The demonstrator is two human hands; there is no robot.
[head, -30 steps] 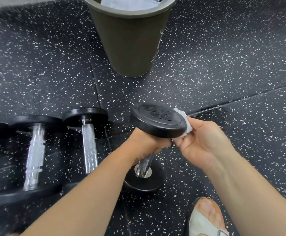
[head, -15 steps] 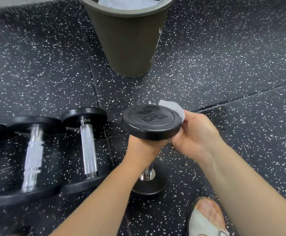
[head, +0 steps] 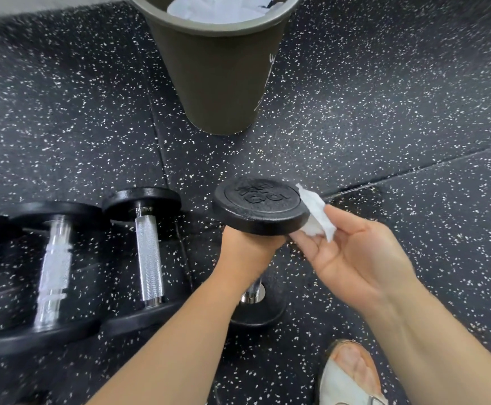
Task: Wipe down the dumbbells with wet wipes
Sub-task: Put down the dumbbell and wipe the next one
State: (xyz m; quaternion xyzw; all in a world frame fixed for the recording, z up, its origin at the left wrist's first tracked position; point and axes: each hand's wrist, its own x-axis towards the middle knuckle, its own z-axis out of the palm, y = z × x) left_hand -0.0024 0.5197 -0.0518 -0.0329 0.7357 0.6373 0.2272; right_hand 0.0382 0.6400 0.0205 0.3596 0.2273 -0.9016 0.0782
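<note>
Grips upright dumbbell point(head: 260, 206) at frame centre with left hand point(head: 245, 252), fingers curled round the handle. Pinches white wet wipe point(head: 315, 219) with right hand point(head: 355, 258), thumb against fingertips, at the upper plate's right edge. Left of frame: two more dumbbells point(head: 147, 252) point(head: 53, 270) lying flat. Top: bin point(head: 218, 83).

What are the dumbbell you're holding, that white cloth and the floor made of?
Black round-plated dumbbell: matte black plates with raised lettering, probably cast iron or rubber-coated; its handle shines like chromed steel. Crumpled white wipe: thin, soft, creased, likely nonwoven fabric or paper. Black speckled floor: seamed tiles with white flecks, apparently rubber.
</note>
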